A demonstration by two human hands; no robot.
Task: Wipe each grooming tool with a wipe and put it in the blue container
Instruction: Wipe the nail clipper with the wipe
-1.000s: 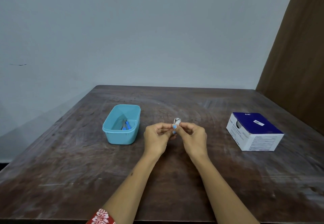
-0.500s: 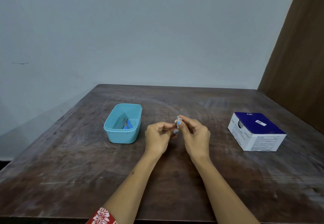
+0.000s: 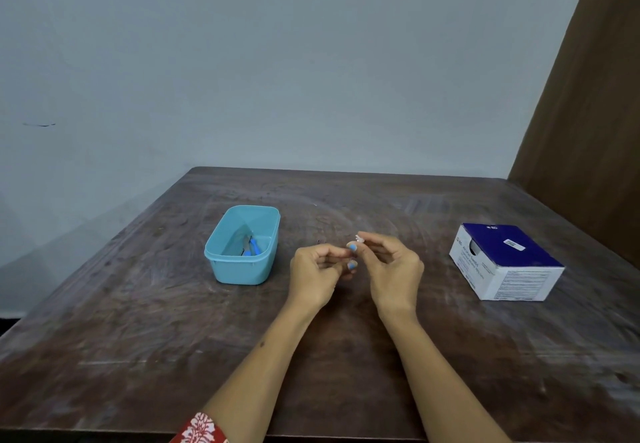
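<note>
The blue container (image 3: 239, 269) stands left of centre on the wooden table, with a grey tool and a blue-handled tool (image 3: 255, 248) lying inside. My left hand (image 3: 317, 271) and my right hand (image 3: 394, 269) meet above the table just right of the container. Between their fingertips is a small crumpled white wipe (image 3: 359, 240), pinched by my right thumb and fingers, with my left fingertips touching it. No tool shows in either hand; anything inside the fists is hidden.
A blue-and-white box of swabs (image 3: 505, 262) sits at the right of the table (image 3: 138, 321), with a round opening in its left side. A brown panel (image 3: 595, 131) rises at the far right. A pale wall stands behind.
Both hands have shifted slightly right and apart. The white wipe now shows less and sits at my right fingertips instead of sticking up between both hands.
</note>
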